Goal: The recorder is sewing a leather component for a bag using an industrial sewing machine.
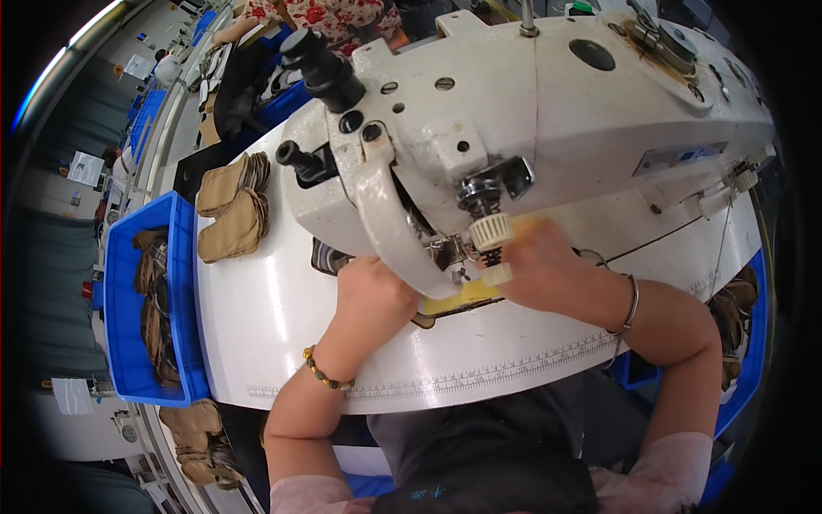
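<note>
A sewing workshop is shown, marked out by a white industrial sewing machine (582,111) mounted on a white surface (248,334) printed with ruler scales. Brown cut pieces (229,233) are stacked nearby, and more are held in a blue plastic crate (190,330). A co-worker (330,14) in red florals is seen beyond the machine; what appear to be further workstations (152,128) are lined up at left.

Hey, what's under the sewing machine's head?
A yellow piece shows between the left hand and the right hand, and a striped piece beyond the left hand. The machine and hands cover the rest, so whether the pieces join cannot be told.
</note>
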Motion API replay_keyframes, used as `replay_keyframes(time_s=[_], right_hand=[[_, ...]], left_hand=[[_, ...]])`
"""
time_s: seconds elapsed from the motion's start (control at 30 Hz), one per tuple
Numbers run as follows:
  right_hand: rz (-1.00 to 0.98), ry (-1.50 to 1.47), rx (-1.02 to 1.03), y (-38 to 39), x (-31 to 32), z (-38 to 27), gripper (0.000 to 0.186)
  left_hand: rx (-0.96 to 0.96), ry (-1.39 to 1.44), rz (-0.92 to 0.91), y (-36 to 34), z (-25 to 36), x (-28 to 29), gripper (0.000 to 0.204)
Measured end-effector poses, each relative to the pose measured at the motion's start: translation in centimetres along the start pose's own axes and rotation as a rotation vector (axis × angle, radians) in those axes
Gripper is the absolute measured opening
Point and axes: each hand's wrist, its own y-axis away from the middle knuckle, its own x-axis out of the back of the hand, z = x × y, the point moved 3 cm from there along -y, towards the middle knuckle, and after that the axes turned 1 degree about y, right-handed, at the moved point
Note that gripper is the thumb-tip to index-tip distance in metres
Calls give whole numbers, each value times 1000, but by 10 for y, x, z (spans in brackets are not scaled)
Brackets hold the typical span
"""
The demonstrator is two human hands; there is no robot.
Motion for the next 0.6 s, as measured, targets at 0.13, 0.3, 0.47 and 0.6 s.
replay_keyframes(time_s=[0.13, 0.3, 0.47, 0.6], right_hand=[[-81, -5, 31, 5, -9, -2, 9], [-105, -41, 19, 8, -17, -3, 15], [-95, -63, -8, 4, -13, -6, 13], [-39, -92, -41, 9, -19, -1, 12]], left_hand=[[-120, -128, -39, 2, 16, 2, 36], [-170, -163, 1, 1, 24, 1, 37], [-156, -147, -8, 2, 22, 1, 37], [-101, -189, -21, -3, 17, -4, 31]])
